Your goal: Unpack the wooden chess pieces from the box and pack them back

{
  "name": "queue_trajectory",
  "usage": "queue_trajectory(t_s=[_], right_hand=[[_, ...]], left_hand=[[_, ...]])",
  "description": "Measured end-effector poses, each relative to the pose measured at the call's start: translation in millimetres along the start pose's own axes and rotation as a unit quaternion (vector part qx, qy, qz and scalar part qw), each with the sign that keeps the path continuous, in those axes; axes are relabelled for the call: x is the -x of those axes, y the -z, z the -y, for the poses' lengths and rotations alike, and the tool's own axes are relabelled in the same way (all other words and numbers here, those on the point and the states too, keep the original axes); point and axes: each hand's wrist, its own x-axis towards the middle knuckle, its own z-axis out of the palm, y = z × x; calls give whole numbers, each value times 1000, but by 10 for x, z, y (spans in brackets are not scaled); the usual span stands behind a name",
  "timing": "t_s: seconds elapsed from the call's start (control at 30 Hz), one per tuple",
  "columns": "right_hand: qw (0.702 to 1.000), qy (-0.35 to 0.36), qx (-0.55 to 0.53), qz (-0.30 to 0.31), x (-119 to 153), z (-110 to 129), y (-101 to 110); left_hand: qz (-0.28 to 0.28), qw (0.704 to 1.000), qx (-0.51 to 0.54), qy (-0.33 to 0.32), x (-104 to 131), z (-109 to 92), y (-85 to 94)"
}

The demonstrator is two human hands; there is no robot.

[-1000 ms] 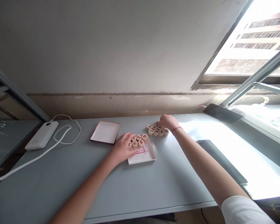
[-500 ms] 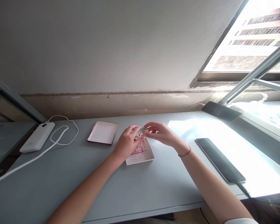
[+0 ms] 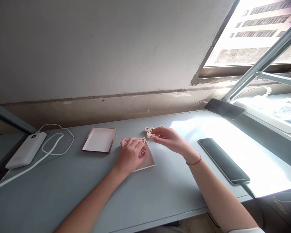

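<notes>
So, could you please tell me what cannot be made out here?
Head view:
Red-marked pieces in the box: partly hidden by the left hand.
Dark-marked pieces: partly hidden by the right hand; its grip cannot be told.
White cable: one end cut off by the left edge.
Marks on the power bank: too small.

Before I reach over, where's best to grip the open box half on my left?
Probably the near wall of that box half, coming from your side with the left hand, which is closer: it lies flat, open side up, and that dark red wall faces you.
</notes>
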Motion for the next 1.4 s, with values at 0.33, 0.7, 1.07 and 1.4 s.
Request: queue_trajectory(t_s=[0.33, 0.7, 1.07, 1.4], right_hand=[[994, 33, 102, 26, 37, -19, -144], [942, 95, 318, 52, 127, 21, -430], [917, 98, 387, 13, 3, -86, -485], [893, -21, 441, -83, -398, -25, -379]], left_hand=[[17, 996, -67, -60, -26, 57, -21], [106, 982, -83, -132, 359, -17, 315], [40, 978, -132, -155, 399, 89, 174], [39, 995, -18, -90, 470, 155, 225]])
